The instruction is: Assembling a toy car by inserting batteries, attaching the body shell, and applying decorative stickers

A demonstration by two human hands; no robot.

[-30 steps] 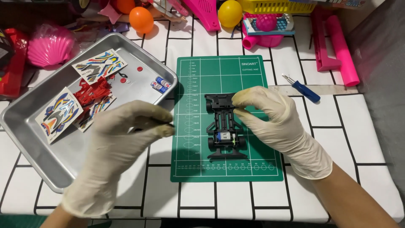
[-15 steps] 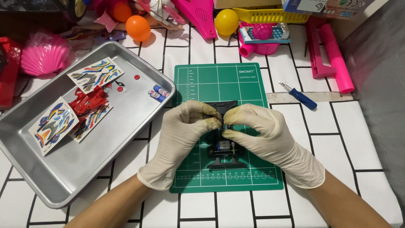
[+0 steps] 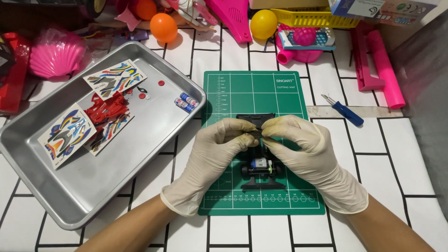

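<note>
Head camera, looking straight down on a white tabletop with a black brick-line pattern. Near the middle lies a green cutting mat (image 3: 261,93), and on it sits a small black toy car chassis (image 3: 259,169), its length running from far to near, with a silver motor showing at its near end.

Both hands wear pale latex gloves and meet over the middle of the chassis. The left hand (image 3: 212,156) comes in from the near left; its fingers are curled tightly, thumb and forefinger pinched on the chassis just below its far end. The right hand (image 3: 305,151) comes in from the near right, fingers likewise curled and pinching the same spot, so that the fingertips of the two hands touch. What small part, if any, lies between the fingertips cannot be told.

Left of the mat, a metal tray (image 3: 93,186) lies at an angle. In it are colourful sticker sheets (image 3: 67,133), a red plastic body part (image 3: 108,109) and two small batteries (image 3: 185,101) by its right wall.

Right of the mat, well apart from the hands, rests a blue-handled screwdriver (image 3: 344,111). Along the far edge lie an orange ball (image 3: 164,27), a yellow ball (image 3: 263,23), a pink shell-shaped toy (image 3: 55,57) and pink plastic pieces (image 3: 378,60).
</note>
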